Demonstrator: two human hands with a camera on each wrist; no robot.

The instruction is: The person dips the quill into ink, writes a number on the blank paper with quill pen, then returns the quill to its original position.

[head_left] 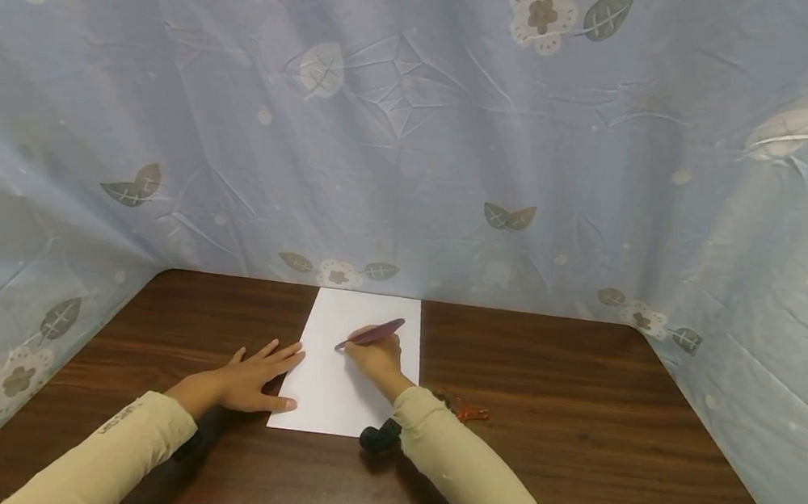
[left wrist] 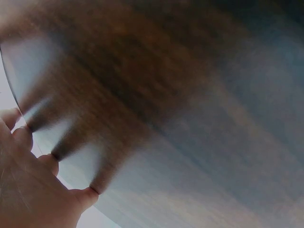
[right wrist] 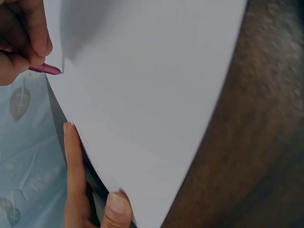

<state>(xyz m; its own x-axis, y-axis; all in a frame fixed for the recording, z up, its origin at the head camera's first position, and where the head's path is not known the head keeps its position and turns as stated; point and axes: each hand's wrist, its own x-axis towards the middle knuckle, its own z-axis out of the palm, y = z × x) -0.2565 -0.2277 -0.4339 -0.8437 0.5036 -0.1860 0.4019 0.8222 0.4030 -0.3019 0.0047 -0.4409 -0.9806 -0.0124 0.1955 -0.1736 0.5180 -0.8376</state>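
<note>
A white sheet of paper (head_left: 332, 391) lies on the dark wooden table. My right hand (head_left: 378, 357) pinches a purple pen (head_left: 385, 330) with a wide feather-shaped upper end, which slants up to the right. The pen's tip meets the paper in the upper middle of the sheet; the right wrist view shows this pen (right wrist: 51, 70) close up, point on the white surface. To the left, my left hand (head_left: 249, 379) lies flat with fingers spread, its fingertips and thumb tip at the sheet's left edge. In the left wrist view, that hand (left wrist: 33, 185) casts long finger shadows.
Partly hidden behind the right forearm is a small orange object (head_left: 472, 413). A black device (head_left: 379, 438) shows beneath the right wrist. Light blue curtain (head_left: 412, 164) with leaf and flower prints encloses the back and sides of the table (head_left: 562, 429).
</note>
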